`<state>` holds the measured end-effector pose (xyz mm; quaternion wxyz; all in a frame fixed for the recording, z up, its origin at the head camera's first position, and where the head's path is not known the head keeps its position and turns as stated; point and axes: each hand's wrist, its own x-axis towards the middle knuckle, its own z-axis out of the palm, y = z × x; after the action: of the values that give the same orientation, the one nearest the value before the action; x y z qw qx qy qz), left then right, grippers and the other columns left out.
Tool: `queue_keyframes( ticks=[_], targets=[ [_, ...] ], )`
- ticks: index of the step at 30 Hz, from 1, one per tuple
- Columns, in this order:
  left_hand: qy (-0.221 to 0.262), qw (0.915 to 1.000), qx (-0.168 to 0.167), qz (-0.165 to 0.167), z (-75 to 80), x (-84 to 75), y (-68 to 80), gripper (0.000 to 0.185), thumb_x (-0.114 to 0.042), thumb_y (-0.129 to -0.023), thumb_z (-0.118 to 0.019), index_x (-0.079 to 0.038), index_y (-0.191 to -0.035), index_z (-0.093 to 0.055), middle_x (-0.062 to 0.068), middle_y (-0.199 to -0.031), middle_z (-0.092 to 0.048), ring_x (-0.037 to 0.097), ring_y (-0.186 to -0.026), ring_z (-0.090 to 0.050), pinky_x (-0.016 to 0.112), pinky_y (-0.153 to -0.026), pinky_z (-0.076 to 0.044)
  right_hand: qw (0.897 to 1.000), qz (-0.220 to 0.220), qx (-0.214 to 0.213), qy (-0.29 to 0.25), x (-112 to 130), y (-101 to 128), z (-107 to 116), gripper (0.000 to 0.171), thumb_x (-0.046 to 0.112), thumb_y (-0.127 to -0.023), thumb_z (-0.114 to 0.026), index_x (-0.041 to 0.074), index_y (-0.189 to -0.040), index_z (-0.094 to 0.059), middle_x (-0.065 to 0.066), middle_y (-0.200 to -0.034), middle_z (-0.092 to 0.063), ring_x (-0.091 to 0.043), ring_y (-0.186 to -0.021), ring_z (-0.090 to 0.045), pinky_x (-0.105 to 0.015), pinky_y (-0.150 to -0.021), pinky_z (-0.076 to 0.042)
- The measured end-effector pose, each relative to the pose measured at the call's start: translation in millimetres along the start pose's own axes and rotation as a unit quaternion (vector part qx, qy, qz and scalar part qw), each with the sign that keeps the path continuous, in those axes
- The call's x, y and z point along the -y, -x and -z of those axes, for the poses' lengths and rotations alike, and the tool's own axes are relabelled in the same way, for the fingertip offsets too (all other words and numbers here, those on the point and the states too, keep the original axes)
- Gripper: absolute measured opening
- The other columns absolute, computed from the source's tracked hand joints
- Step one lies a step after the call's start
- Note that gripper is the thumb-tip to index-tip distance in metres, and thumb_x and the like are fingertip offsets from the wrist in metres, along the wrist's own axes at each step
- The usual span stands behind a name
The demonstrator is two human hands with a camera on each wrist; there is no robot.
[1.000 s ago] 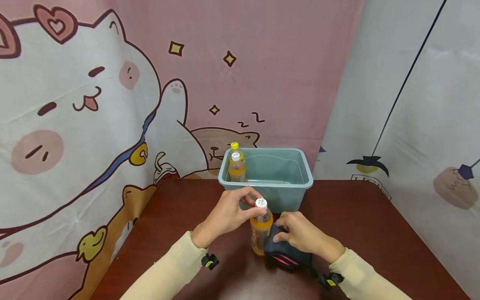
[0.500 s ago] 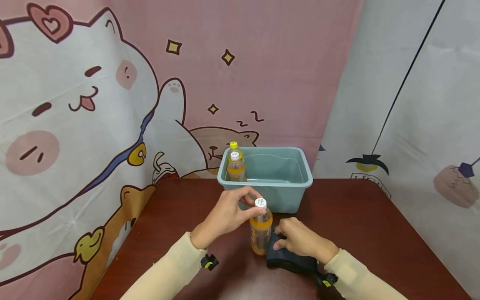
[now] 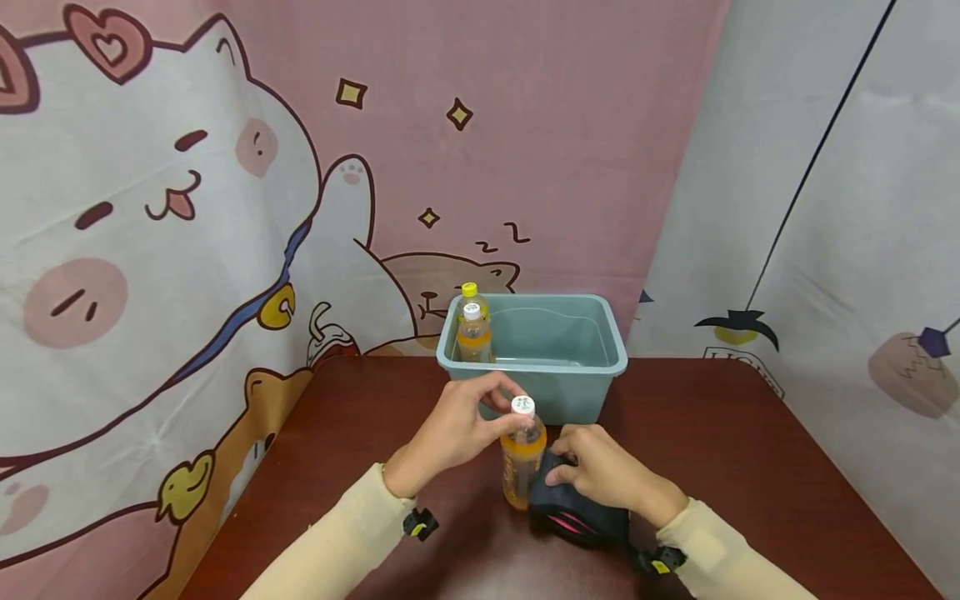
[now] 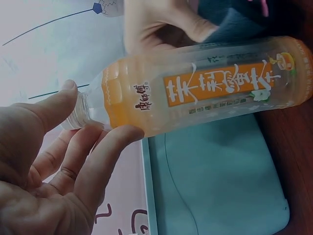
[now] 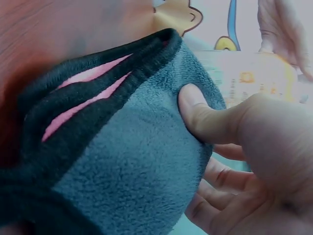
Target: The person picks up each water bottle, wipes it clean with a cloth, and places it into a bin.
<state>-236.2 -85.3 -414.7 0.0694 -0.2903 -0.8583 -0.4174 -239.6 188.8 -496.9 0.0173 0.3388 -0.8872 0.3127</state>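
My left hand [image 3: 459, 423] holds a clear plastic bottle [image 3: 521, 471] by its neck, just under the white cap. The bottle stands upright on the table and has an orange label with white characters, seen close up in the left wrist view. My right hand [image 3: 611, 468] pinches a folded, dark grey-blue plush cloth [image 4: 239, 22] between thumb and fingers. Against the bottle's right side lies the cloth's near edge. In the right wrist view, the cloth [image 5: 142, 156] shows black borders and pink inner layers. Its far face is hidden.
Behind the bottle stands a pale blue-green plastic bin [image 3: 570, 392]. In its left end are a white-capped bottle [image 3: 474, 337] and a yellow-capped bottle [image 3: 470, 292]. The dark red-brown table [image 3: 735, 450] reaches back to a cartoon-printed curtain [image 3: 570, 150].
My right hand and the cloth slid down and slightly right along the bottle, then came back up to about where they began. The left hand and bottle have kept their place.
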Motion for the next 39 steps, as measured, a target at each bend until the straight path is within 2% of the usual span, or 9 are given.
queue_keyframes(
  ticks=[6,15,18,22,26,30,39],
  targets=[
    [-0.005,1.0000,-0.001,0.002,0.2,0.2,-0.2,0.028,-0.030,-0.100,-0.096,-0.023,-0.123,-0.082,-0.005,-0.101,-0.085,0.008,-0.094,-0.074,0.024,-0.073,-0.062,0.999,-0.017,-0.035,-0.011,12,0,15,0.020,0.022,-0.100,-0.095,0.009,-0.115,-0.090,0.005,-0.104,-0.077,0.003,-0.083,-0.064,-0.022,-0.073,-0.059],
    [-0.011,0.9999,-0.006,0.000,0.9,1.7,0.8,0.030,-0.030,-0.098,-0.097,-0.023,-0.123,-0.081,-0.005,-0.100,-0.084,0.007,-0.090,-0.071,0.023,-0.068,-0.057,0.995,0.004,-0.096,-0.022,29,0,34,0.022,0.020,-0.099,-0.096,0.009,-0.117,-0.090,0.009,-0.099,-0.075,0.001,-0.070,-0.054,-0.022,-0.063,-0.052],
    [-0.010,0.9999,-0.007,-0.002,0.4,0.6,-0.4,0.029,-0.031,-0.098,-0.098,-0.023,-0.122,-0.082,-0.006,-0.100,-0.084,0.007,-0.090,-0.071,0.023,-0.068,-0.058,0.991,0.010,-0.127,-0.030,34,-3,37,0.023,0.015,-0.096,-0.097,0.012,-0.118,-0.091,0.011,-0.098,-0.075,0.000,-0.070,-0.057,-0.023,-0.063,-0.054],
    [-0.005,1.0000,-0.004,-0.003,0.0,-0.5,-1.4,0.029,-0.031,-0.098,-0.098,-0.023,-0.120,-0.082,-0.006,-0.101,-0.084,0.006,-0.092,-0.072,0.023,-0.071,-0.060,0.987,0.010,-0.153,-0.042,41,-8,39,0.024,0.014,-0.095,-0.099,0.018,-0.118,-0.092,0.012,-0.101,-0.076,-0.003,-0.080,-0.066,-0.026,-0.070,-0.061],
    [0.000,1.0000,-0.004,0.002,0.7,0.0,-0.4,0.028,-0.028,-0.097,-0.099,-0.021,-0.118,-0.081,-0.006,-0.100,-0.084,0.006,-0.089,-0.071,0.024,-0.072,-0.060,0.988,-0.001,-0.151,-0.040,45,-10,35,0.032,0.017,-0.098,-0.097,0.014,-0.128,-0.090,0.006,-0.115,-0.075,-0.007,-0.097,-0.068,-0.026,-0.077,-0.063],
    [0.003,1.0000,-0.003,0.001,1.0,1.1,-0.9,0.027,-0.027,-0.097,-0.099,-0.019,-0.115,-0.079,-0.005,-0.101,-0.084,0.006,-0.090,-0.071,0.023,-0.072,-0.061,0.990,0.003,-0.139,-0.027,45,-10,31,0.041,0.019,-0.100,-0.093,0.007,-0.139,-0.085,0.000,-0.126,-0.072,-0.009,-0.101,-0.066,-0.025,-0.078,-0.061],
    [0.005,1.0000,-0.005,0.002,0.2,0.6,-1.4,0.028,-0.028,-0.097,-0.099,-0.020,-0.115,-0.079,-0.005,-0.100,-0.082,0.006,-0.089,-0.071,0.023,-0.072,-0.061,0.986,0.054,-0.159,0.006,46,-12,32,0.029,0.012,-0.095,-0.095,0.007,-0.123,-0.091,0.004,-0.107,-0.071,0.000,-0.085,-0.063,-0.022,-0.069,-0.058]
  ],
)
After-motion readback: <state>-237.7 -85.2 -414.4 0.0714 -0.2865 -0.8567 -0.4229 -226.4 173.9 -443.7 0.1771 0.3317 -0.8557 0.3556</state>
